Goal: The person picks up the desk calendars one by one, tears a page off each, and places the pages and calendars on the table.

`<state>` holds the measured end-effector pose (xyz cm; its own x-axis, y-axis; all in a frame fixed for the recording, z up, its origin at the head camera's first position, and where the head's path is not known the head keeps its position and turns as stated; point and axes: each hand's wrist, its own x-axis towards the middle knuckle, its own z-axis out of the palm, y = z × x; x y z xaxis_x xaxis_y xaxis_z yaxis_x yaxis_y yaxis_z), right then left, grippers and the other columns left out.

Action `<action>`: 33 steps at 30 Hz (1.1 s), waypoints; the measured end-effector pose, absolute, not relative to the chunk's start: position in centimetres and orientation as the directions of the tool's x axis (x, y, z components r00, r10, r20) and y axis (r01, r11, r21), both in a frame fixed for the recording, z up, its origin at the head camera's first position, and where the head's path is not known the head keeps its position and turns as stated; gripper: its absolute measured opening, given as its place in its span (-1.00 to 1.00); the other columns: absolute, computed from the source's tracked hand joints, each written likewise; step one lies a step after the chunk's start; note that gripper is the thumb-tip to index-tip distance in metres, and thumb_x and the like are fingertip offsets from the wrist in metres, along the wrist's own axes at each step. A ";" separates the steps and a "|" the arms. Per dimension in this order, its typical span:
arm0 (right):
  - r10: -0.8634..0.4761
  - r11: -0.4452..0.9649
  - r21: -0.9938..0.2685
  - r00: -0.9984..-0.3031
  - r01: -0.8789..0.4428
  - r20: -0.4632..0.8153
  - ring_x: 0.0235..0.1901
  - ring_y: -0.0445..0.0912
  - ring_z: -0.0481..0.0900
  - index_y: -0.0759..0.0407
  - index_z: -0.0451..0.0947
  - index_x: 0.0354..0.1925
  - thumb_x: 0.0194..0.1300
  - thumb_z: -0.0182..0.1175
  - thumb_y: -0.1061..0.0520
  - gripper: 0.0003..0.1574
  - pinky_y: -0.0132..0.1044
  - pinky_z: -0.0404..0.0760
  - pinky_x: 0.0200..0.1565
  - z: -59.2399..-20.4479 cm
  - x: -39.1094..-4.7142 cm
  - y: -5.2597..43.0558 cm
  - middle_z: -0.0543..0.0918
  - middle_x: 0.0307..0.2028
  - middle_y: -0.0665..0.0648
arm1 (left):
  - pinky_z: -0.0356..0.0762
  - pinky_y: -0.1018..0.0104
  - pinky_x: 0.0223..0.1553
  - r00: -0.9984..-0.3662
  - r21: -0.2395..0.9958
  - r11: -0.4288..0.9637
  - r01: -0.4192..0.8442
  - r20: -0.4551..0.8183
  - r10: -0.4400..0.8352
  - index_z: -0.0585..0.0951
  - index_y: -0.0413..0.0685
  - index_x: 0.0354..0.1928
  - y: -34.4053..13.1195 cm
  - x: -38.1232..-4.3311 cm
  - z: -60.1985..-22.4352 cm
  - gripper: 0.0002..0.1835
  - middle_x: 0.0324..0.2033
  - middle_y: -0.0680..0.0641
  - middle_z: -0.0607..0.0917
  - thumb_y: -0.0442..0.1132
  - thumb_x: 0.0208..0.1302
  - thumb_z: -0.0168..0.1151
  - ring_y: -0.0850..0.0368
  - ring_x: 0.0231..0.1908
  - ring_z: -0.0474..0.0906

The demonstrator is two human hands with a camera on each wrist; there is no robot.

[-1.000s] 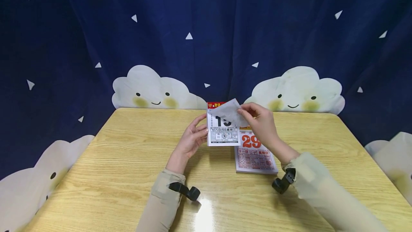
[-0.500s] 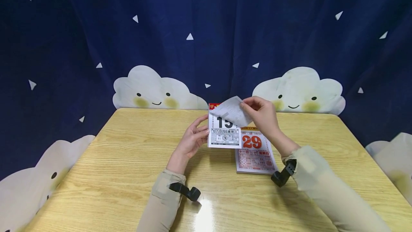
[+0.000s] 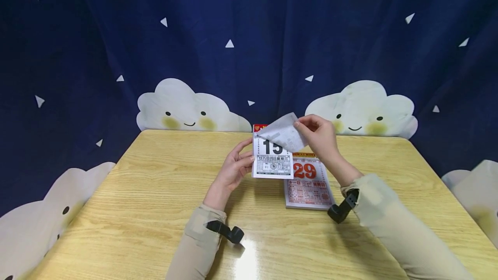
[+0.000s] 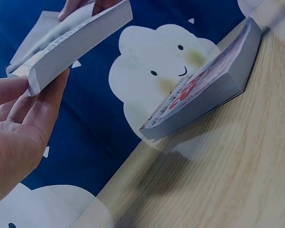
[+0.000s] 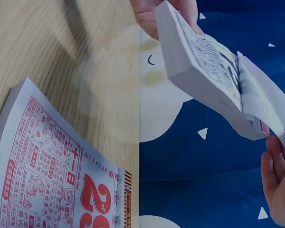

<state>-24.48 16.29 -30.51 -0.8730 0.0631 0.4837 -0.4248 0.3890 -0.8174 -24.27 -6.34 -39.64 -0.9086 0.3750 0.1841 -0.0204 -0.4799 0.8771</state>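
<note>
My left hand (image 3: 234, 167) grips a thick tear-off calendar (image 3: 273, 165) by its left edge, thumb on the front and fingers behind, raised over the table. Its page shows a black 15 under a red header strip. Between thumb and fingers my right hand (image 3: 320, 135) pinches the calendar's top sheet (image 3: 285, 132), which is lifted and folded up toward the upper right. In the right wrist view that sheet (image 5: 263, 95) stands away from the block near the header. A second calendar (image 3: 309, 187) with a red 29 lies on the table below my right hand.
The light wooden table (image 3: 155, 211) ends at a dark blue curtain (image 3: 218, 25) with white triangles and smiling clouds. Each sleeve carries a black wrist camera (image 3: 342, 206). Light glares on the table near the front.
The pinched sheet has been drawn a little further up and right by my right hand, baring more of the 15. The held calendar has shifted slightly right with my left hand.
</note>
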 end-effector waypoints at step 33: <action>0.065 0.486 -0.808 -0.908 -0.334 0.414 -0.46 -0.25 0.44 0.29 0.60 -0.30 0.13 0.25 0.07 -0.71 -0.56 0.42 -0.45 -30.4 -26.4 16.4 0.59 -0.41 0.15 | 0.57 0.39 -0.39 -0.928 0.861 -0.509 -0.025 0.170 0.333 0.12 -0.24 0.32 -6.3 -24.6 -39.7 -0.36 -0.35 0.05 0.71 -0.62 0.16 -0.12 0.20 -0.44 0.64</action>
<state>-26.36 16.43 -30.44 -0.9080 0.0649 0.4139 -0.3336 0.4859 -0.8079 -24.57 -6.27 -39.67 -0.9276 0.3325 0.1702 -0.0245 -0.5088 0.8605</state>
